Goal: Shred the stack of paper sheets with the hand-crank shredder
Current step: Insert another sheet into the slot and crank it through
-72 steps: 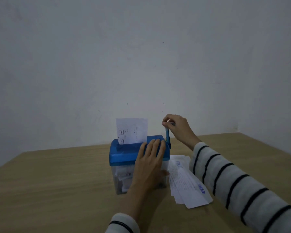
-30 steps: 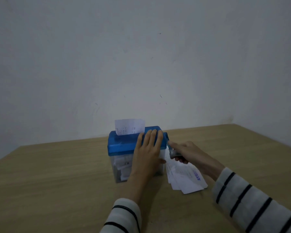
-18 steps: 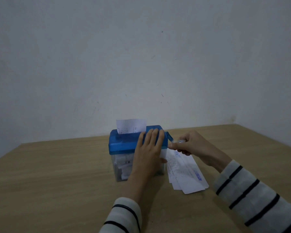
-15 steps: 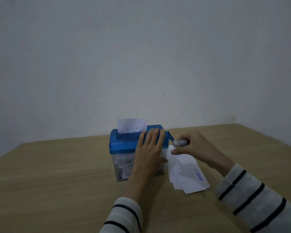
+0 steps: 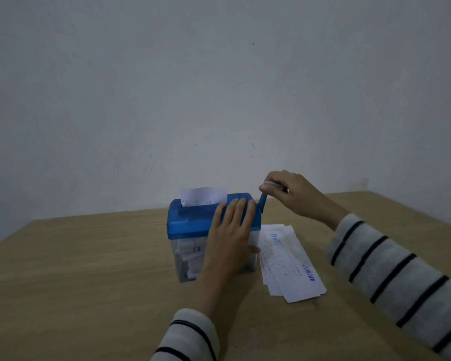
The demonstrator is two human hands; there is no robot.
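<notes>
Though translucent, boxy blue plastic shredder [image 5: 193, 225]

Your left hand [image 5: 232, 238] is lying flat on the blue shredder [image 5: 193, 225], while your right hand [image 5: 289, 194] is gripping the crank [image 5: 263, 201]. A sheet [image 5: 203, 195] is sticking up from the slot; the stack [image 5: 287, 261] is lying just beside on the table [image 5: 89, 269].

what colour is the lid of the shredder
Blue, on the shredder lid, seen in the head view.
</notes>
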